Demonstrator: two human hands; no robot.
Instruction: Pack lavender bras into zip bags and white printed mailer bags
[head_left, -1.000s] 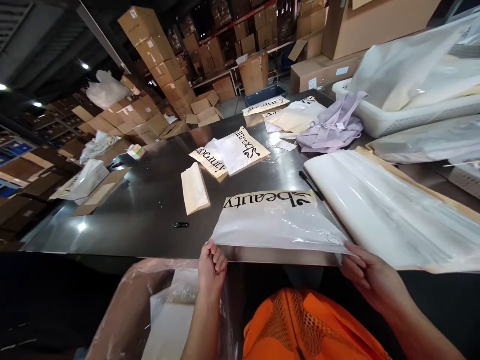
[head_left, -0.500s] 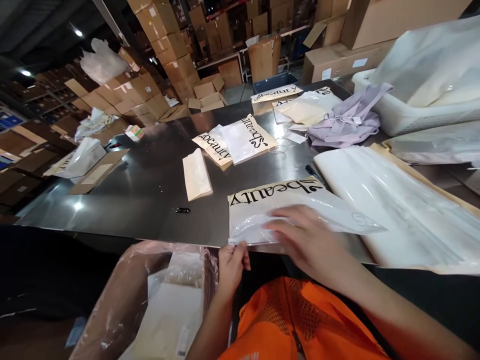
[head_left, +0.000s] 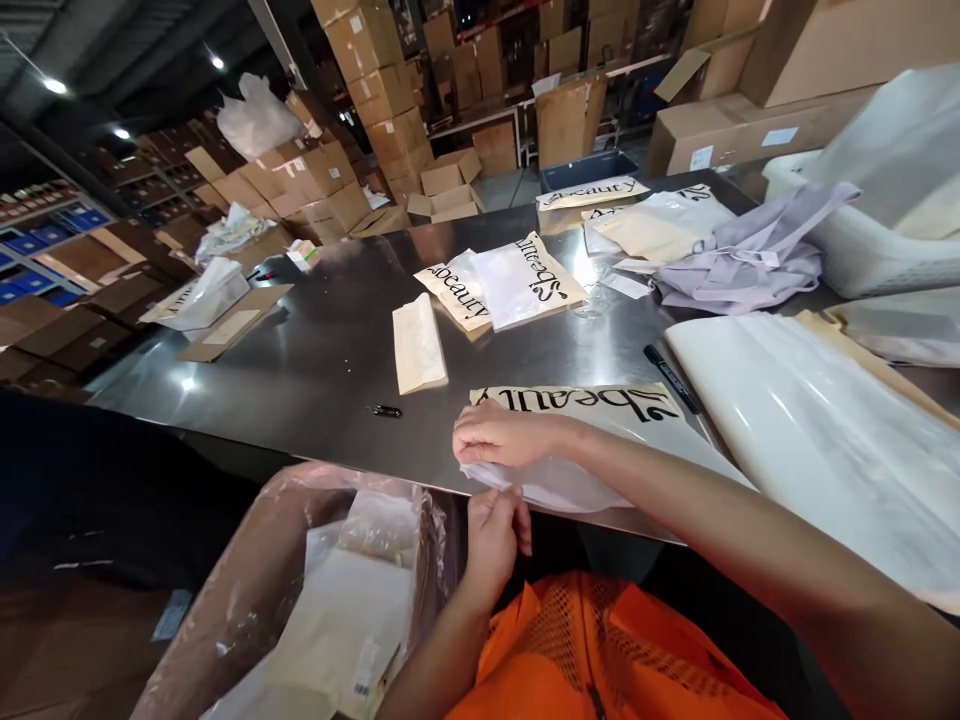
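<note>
Black marker and white plastic stack crowd the right end of your beauty mailer bag, just below frame center; lilac fabric bag upper right. Dark metal table, cardboard boxes along the top. Your right hand, mid-bag half a second ago, now covers its left end, fingers curled, grip unclear; left hand pinches the near edge.

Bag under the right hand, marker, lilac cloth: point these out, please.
Bag [head_left: 589, 399], head view, on its lettered band.
Marker [head_left: 672, 379], head view, middle of its barrel.
Lilac cloth [head_left: 761, 280], head view, on its bunched folds.
</note>
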